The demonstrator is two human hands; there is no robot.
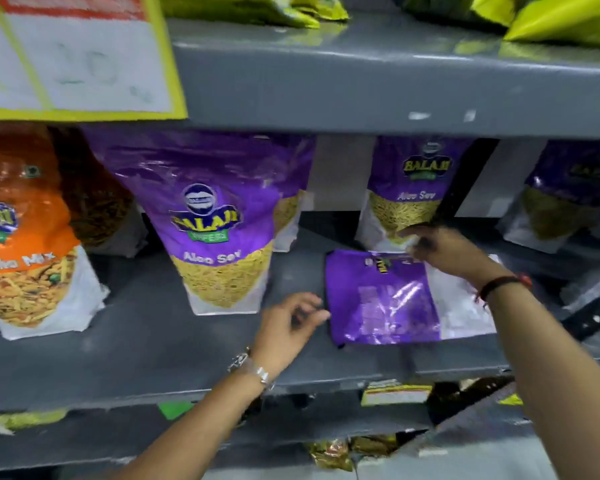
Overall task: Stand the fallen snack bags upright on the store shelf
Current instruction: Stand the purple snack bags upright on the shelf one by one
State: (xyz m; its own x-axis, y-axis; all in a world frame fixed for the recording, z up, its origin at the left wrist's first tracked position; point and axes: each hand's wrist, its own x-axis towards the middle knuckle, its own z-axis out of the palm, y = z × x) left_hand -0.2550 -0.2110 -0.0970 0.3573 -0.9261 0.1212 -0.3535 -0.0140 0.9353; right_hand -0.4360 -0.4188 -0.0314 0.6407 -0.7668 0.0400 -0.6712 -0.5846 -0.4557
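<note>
A purple snack bag lies flat on the grey shelf, its top pointing left. My left hand hovers at the bag's left edge, fingers apart and holding nothing. My right hand rests over the bag's far edge with fingers curled; whether it grips the bag is unclear. Behind my right hand a purple Aloo Sev bag stands upright. Another, larger Aloo Sev bag stands upright to the left of the fallen one.
An orange mix bag stands at the far left. A further purple bag stands at the back right. Yellow-green bags sit on the shelf above, and a price card hangs at the upper left. More packets fill the shelf below.
</note>
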